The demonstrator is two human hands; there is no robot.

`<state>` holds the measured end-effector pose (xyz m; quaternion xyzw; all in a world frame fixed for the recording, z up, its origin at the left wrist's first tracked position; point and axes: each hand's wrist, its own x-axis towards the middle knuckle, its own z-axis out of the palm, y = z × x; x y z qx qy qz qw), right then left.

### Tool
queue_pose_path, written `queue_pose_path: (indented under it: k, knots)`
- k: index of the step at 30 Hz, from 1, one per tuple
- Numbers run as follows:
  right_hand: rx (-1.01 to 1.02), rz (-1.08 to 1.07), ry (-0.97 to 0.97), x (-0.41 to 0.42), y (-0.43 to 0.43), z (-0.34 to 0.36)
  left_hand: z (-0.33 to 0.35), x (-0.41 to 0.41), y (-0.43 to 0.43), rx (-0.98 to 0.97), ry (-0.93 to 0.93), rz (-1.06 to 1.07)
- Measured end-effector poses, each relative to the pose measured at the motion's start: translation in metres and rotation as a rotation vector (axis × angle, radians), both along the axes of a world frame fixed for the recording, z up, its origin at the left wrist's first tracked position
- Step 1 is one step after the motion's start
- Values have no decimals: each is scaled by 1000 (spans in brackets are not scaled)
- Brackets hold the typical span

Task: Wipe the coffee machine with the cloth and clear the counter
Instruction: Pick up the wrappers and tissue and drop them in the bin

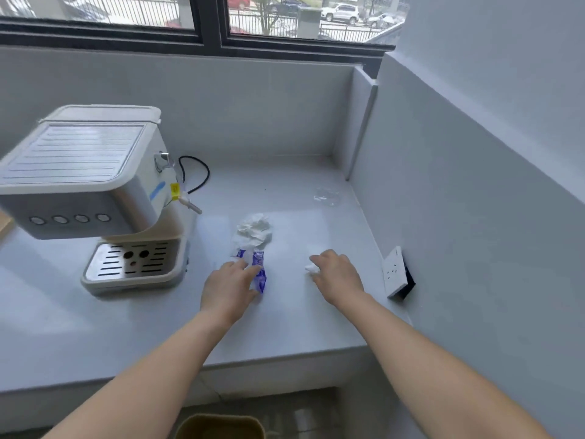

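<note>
**Both hands down among the litter beside the coffee machine**

The person reaches over the pale counter (285, 327) with both bare arms. The left hand (228, 288) lies on a blue-and-clear plastic wrapper (259, 274), fingers bent around its near end as if gathering it up; the thumb side touches the wrapper, though whether the grasp is fully closed cannot be told from above. The right hand (337, 275) rests palm down with fingers curled over a small white scrap (311, 268), of which only a corner shows at the fingertips. It appears to be pinching or pressing that scrap, probably to pick it up.

This reads as the clearing part of the task: each hand takes the piece nearest to it, so the litter can be collected in one pass. A crumpled white cloth or tissue (254, 231) sits just beyond the wrapper, touching its far end, between the hands and the back wall. It may be the wiping cloth, but that cannot be settled here.

The coffee machine (91, 191) stands to the left, well apart from the right hand and near the left, its steam wand (190, 205) and black cord (198, 172) projecting towards the litter. A piece of clear film (326, 196) lies farther back. A white wall socket (394, 270) juts from the right wall near the right hand. Below the counter edge, a tan bin rim (221, 424) shows.
</note>
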<state>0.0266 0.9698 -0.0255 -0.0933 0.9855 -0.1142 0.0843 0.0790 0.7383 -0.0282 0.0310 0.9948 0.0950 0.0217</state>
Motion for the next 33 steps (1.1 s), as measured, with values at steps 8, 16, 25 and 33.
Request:
queue_pose_path:
  k: [8, 16, 25, 33]
  knots:
    - [114, 71, 49, 8, 0, -21, -6, 1, -2, 30, 108, -6]
    - [-150, 76, 85, 40, -30, -16, 10, 50, -39, 270, 188, 79]
    - [-281, 172, 164, 92, -111, -6, 27, 123, -97, 283, 392, 153]
    - [-315, 247, 178, 134, -147, -11, 15, 185, -124, 302, 373, 196]
